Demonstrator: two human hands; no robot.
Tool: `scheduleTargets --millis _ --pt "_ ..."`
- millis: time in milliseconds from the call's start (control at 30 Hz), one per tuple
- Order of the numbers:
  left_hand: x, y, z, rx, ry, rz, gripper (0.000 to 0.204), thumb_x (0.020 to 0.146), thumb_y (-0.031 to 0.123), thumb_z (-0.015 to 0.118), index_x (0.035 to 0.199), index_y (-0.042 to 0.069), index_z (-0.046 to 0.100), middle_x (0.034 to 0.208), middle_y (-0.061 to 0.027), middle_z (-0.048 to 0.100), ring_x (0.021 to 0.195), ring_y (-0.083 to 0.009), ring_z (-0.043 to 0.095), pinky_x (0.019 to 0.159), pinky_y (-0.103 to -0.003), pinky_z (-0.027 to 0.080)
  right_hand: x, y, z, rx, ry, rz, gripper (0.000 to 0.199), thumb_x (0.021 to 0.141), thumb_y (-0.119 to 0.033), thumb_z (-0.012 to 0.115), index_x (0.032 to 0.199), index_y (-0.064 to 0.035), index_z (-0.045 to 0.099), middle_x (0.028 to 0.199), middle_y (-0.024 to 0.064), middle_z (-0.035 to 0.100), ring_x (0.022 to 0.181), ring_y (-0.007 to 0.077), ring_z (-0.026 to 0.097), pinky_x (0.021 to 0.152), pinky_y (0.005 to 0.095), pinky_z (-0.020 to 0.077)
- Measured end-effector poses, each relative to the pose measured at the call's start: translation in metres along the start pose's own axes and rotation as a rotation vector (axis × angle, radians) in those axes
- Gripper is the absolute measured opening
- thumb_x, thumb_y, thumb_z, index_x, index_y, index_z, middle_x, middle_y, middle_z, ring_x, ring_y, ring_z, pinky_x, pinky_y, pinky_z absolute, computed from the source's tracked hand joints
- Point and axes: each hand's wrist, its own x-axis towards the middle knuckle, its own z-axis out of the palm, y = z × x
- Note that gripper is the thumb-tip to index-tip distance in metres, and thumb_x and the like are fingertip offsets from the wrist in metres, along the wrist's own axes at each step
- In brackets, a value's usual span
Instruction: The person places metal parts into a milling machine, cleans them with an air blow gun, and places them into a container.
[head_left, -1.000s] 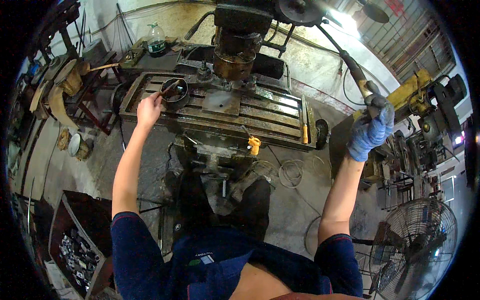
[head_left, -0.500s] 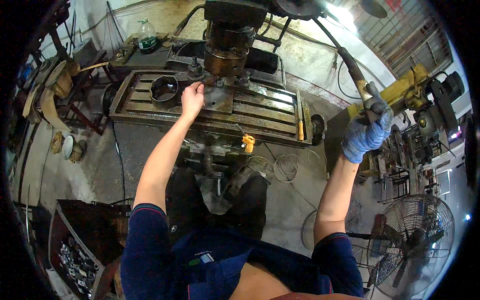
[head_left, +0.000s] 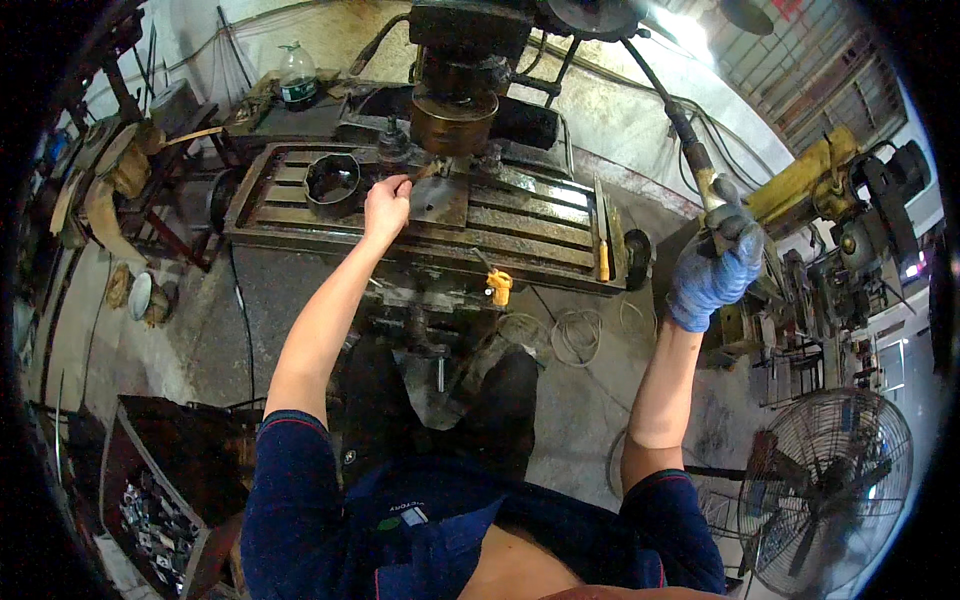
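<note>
Away from the pot on its left, my left hand has swung toward the spindle, pinching what looks like a brush ahead of it. My gloved right hand grips the lever. I judge this as brushing beneath the spindle, calling for steadiness.

Past the far edge of the table I have a stained, pale wall. Toward the far right corner, a glaring light hits my view beside what looks like a barred window. I read the floor as grey and scuffed, with a coiled cable just off the near edge. Well off the near right corner I make out a caged fan.
</note>
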Motion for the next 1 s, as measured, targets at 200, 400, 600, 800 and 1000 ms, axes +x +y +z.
scheduleTargets --millis 200,400,600,800,1000 --pt "-0.021 0.012 -0.032 -0.174 -0.114 -0.021 0.025 0.086 0.014 0.050 0.102 -0.003 0.059 0.055 -0.0075 0.055 0.041 -0.0130 0.051 0.040 -0.027 0.041 -0.009 0.008 -0.007 0.027 -0.043 0.015 0.038 0.088 -0.034 0.047 0.065 -0.0047 0.042 0.065 0.0049 0.042 0.084 0.0265 0.051 0.096 0.0507 0.0301" --pt "-0.037 0.019 -0.051 -0.227 -0.126 -0.041 0.026 0.087 0.013 0.049 0.104 -0.004 0.058 0.055 -0.0059 0.053 0.041 -0.0114 0.049 0.038 -0.026 0.041 -0.016 0.014 -0.017 0.050 -0.108 0.012 0.039 0.086 -0.035 0.049 0.062 -0.0054 0.042 0.062 0.0038 0.042 0.082 0.0254 0.051 0.095 0.0510 0.0308" --pt "-0.041 0.018 -0.054 -0.167 -0.135 -0.028 0.027 0.087 0.014 0.048 0.105 -0.004 0.057 0.055 -0.0065 0.054 0.041 -0.0117 0.050 0.041 -0.027 0.042 -0.024 0.014 -0.009 0.077 -0.028 0.036 0.037 0.080 -0.036 0.060 0.067 -0.0024 0.053 0.064 0.0062 0.050 0.081 0.0235 0.053 0.084 0.0433 0.0399" --pt "-0.046 0.020 -0.044 -0.096 -0.181 0.022 0.027 0.087 0.014 0.049 0.106 -0.005 0.056 0.056 -0.0076 0.056 0.042 -0.0122 0.052 0.043 -0.027 0.043 -0.028 0.017 -0.023 0.050 -0.095 0.111 0.039 0.086 -0.035 0.052 0.064 -0.0027 0.049 0.064 0.0057 0.048 0.082 0.0270 0.053 0.092 0.0485 0.0342" --pt "-0.047 0.018 -0.044 -0.104 -0.162 0.073 0.027 0.087 0.013 0.049 0.106 -0.004 0.056 0.060 -0.0084 0.058 0.044 -0.0126 0.053 0.043 -0.027 0.044 -0.011 0.003 -0.011 0.036 -0.104 0.059 0.036 0.086 -0.033 0.052 0.066 -0.0029 0.052 0.064 0.0054 0.048 0.081 0.0262 0.053 0.094 0.0497 0.0335"
